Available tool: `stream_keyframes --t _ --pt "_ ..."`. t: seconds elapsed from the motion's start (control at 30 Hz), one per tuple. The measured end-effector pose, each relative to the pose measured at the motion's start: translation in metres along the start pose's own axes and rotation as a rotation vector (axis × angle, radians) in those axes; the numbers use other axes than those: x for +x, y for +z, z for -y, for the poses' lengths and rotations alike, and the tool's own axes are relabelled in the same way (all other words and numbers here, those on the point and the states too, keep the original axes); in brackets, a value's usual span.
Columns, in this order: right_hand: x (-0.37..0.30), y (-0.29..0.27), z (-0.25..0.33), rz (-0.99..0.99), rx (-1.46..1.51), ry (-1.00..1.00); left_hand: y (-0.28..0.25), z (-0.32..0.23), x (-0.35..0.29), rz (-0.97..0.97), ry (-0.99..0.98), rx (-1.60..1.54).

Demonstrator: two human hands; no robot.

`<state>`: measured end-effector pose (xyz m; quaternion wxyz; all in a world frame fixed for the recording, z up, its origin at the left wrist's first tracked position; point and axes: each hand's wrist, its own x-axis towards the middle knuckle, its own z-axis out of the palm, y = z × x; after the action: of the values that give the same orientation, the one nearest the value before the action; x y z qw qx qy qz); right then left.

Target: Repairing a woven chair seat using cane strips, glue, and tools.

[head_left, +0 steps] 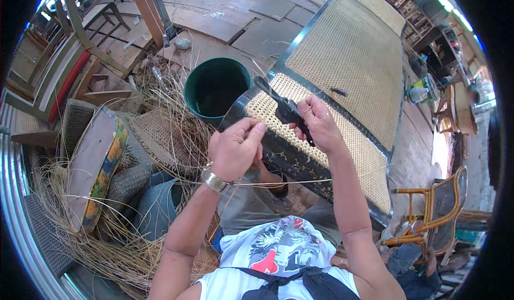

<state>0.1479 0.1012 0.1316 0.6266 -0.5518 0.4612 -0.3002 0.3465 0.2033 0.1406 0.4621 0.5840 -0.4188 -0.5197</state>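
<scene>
My left hand (235, 143), with a metal-banded watch (216, 180) at its wrist, is closed with thumb against bent fingers. What it pinches, if anything, is too small to tell. My right hand (319, 122) grips a long black hand tool (286, 107), whose exact kind I cannot make out; it slants up and left over the cane. Below both hands stretches a woven cane panel (342, 59) in a dark frame, its near edge (297, 172) bearing a gold floral pattern. A thin cane strand (284, 183) runs across beneath my wrists.
A dark green bucket (196, 97) stands beyond my left hand. Loose cane strands (115, 249) and a cushioned piece with a patterned edge (103, 177) lie at left. A small dark object (338, 91) rests on the cane. A rattan chair (436, 214) stands right; chair frames (53, 80) crowd the far left.
</scene>
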Motion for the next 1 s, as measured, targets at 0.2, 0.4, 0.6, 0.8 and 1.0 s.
stream_keyframes --t 0.2,0.4,0.6,0.8,1.0 --pt "0.003 0.02 -0.008 0.058 0.006 0.009 0.006 0.025 -0.006 -0.001 0.014 -0.029" --pt "0.009 0.049 -0.026 0.133 0.042 -0.004 0.002 0.054 -0.011 -0.067 0.048 0.087" --pt "0.006 0.076 -0.039 0.022 0.0 0.063 -0.013 0.067 -0.02 -0.121 0.078 0.238" --pt "0.003 0.081 -0.043 -0.004 0.069 0.101 -0.017 0.083 -0.021 -0.068 0.016 0.072" --pt "0.007 0.082 -0.04 0.02 0.008 0.119 -0.02 0.08 -0.033 -0.08 -0.036 0.0"
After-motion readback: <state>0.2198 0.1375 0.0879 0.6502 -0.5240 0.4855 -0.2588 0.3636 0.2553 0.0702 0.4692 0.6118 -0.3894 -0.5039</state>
